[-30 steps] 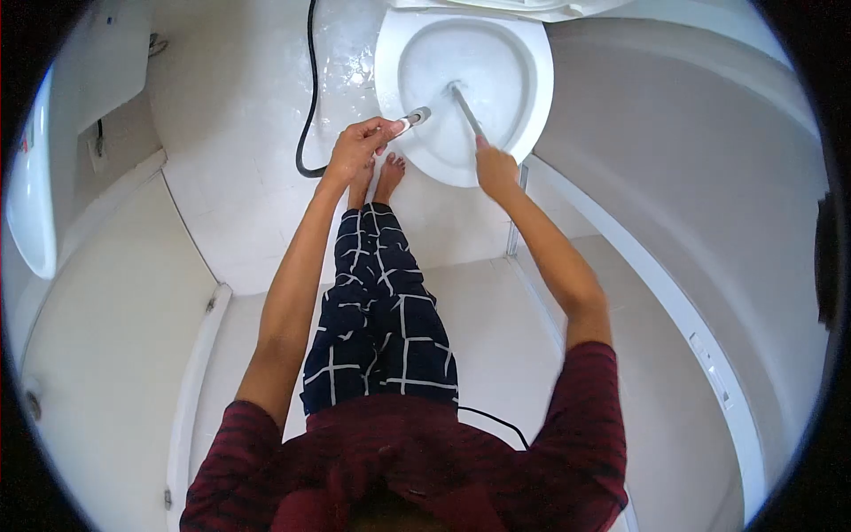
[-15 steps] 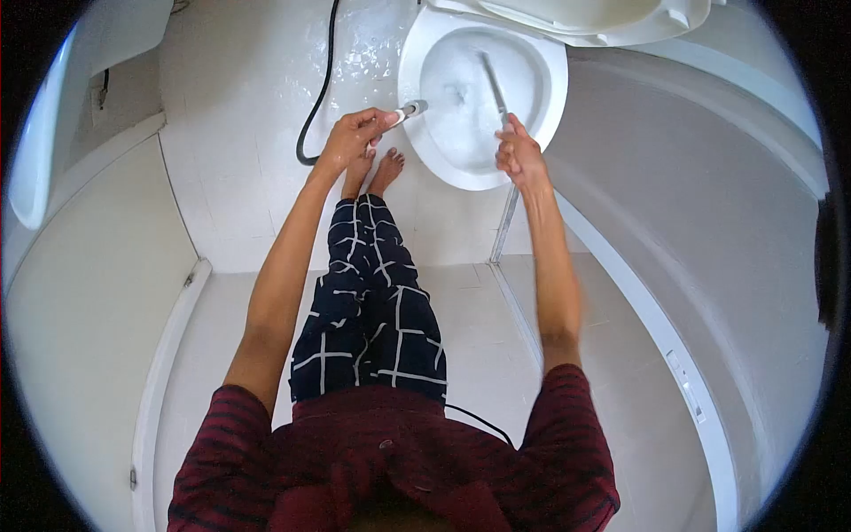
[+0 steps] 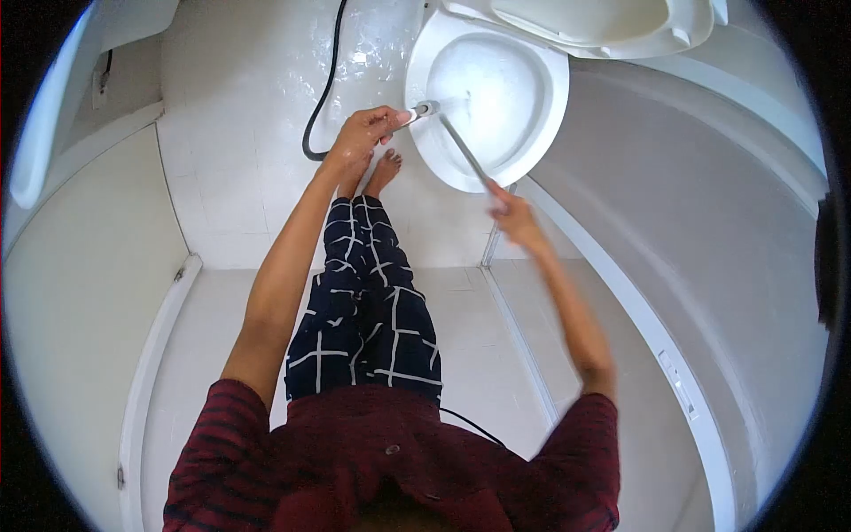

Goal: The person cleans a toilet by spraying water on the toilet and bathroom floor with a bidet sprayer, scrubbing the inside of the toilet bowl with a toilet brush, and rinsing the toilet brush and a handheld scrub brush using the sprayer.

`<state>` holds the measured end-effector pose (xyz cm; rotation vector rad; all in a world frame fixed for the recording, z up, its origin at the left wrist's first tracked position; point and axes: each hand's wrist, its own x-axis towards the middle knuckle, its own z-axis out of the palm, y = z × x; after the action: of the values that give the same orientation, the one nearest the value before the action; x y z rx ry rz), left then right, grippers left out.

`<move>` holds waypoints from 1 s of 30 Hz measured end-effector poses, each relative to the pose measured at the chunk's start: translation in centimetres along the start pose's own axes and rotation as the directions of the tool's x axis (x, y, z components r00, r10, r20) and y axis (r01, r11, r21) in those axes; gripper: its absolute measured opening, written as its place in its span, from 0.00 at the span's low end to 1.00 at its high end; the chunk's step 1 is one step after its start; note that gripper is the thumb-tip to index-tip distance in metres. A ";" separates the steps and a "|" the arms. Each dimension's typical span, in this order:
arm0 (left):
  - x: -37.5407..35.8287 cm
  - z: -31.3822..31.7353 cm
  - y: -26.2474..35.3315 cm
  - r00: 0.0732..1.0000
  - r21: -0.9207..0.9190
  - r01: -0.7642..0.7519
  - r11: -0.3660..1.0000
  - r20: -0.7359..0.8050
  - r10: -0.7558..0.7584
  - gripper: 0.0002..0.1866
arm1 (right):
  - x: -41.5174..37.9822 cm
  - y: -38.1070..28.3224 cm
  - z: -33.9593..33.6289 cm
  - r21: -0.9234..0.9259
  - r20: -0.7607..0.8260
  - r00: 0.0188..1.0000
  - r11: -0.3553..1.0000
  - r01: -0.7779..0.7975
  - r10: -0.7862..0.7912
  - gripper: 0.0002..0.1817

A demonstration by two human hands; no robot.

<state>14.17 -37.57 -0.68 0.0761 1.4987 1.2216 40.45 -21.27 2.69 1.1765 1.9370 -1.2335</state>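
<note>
The brush (image 3: 463, 149) in your right hand (image 3: 512, 215) runs on a slant, its long handle rising from your fist up and to the left into the toilet bowl (image 3: 542, 115). Its far end points toward the near-left inner wall of the bowl, where it meets the spray. The brush head is hard to make out against the white water and foam. Your right hand is blurred but closed around the handle's lower end, just outside the bowl's front rim. Your left hand (image 3: 363, 137) grips the sprayer (image 3: 420, 111), whose short body lies nearly level, nozzle pointing right over the rim. Its black hose (image 3: 321, 97) curves away beyond that hand and is cut off at the top.
</note>
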 end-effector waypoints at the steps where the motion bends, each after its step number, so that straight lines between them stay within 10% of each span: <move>1: -0.4 0.4 0.7 1.000 0.010 0.008 1.000 0.010 -0.008 0.15 | 1.2 4.7 -3.5 -0.169 -0.001 1.000 0.985 0.020 -0.021 0.11; 3: -0.4 1.0 0.3 1.000 0.070 0.012 0.997 0.009 -0.013 0.16 | 9.0 17.1 -13.3 -0.447 0.052 0.994 0.888 0.110 -0.097 0.10; 5: 0.0 1.5 0.1 1.000 0.110 0.010 0.994 -0.011 -0.009 0.17 | 7.5 7.2 -18.0 -0.619 -0.090 0.992 0.785 0.013 -0.087 0.19; 7: -0.3 1.9 -1.0 1.000 0.127 0.028 0.991 -0.011 -0.027 0.18 | 2.7 -0.1 -13.5 -0.918 -0.185 0.978 0.373 -0.138 -0.094 0.19; 9: 0.4 1.7 -2.3 0.999 0.115 0.023 0.993 -0.036 -0.019 0.18 | 0.5 5.2 -9.7 -0.954 -0.162 0.984 0.265 -0.138 -0.070 0.27; 13: 0.6 1.8 -2.1 0.999 0.174 0.038 0.984 0.000 -0.038 0.20 | 0.6 5.3 -13.9 -0.971 0.058 0.971 0.212 0.108 -0.233 0.28; 19: 0.3 5.2 -2.9 0.985 0.058 -0.033 0.998 0.170 0.022 0.22 | -0.5 -2.2 -12.0 -1.000 -0.010 0.997 -0.022 -0.008 0.076 0.20; 23: 0.6 6.7 -3.2 0.968 0.073 0.035 0.997 0.247 -0.052 0.24 | 2.3 -6.1 -16.4 -0.965 0.034 0.998 0.260 0.019 0.051 0.11; 26: 1.2 7.8 -3.1 0.963 -0.016 0.074 0.997 0.260 -0.067 0.24 | 2.8 -6.9 -13.2 -0.998 -0.053 0.995 -0.039 -0.056 -0.082 0.09; 28: 1.1 7.5 -3.6 0.964 -0.044 0.089 0.995 0.255 -0.075 0.23 | 2.7 -7.3 -11.2 -0.994 0.048 0.995 -0.098 0.056 0.086 0.11; 30: 1.0 7.3 -3.3 0.968 -0.035 0.106 0.994 0.234 -0.095 0.23 | 2.9 -6.8 -13.4 -0.984 0.179 0.981 -0.001 0.179 -0.071 0.14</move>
<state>21.16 -33.89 -2.39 0.1069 1.2551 1.1253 33.07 -9.40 8.89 0.0804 2.0876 0.3416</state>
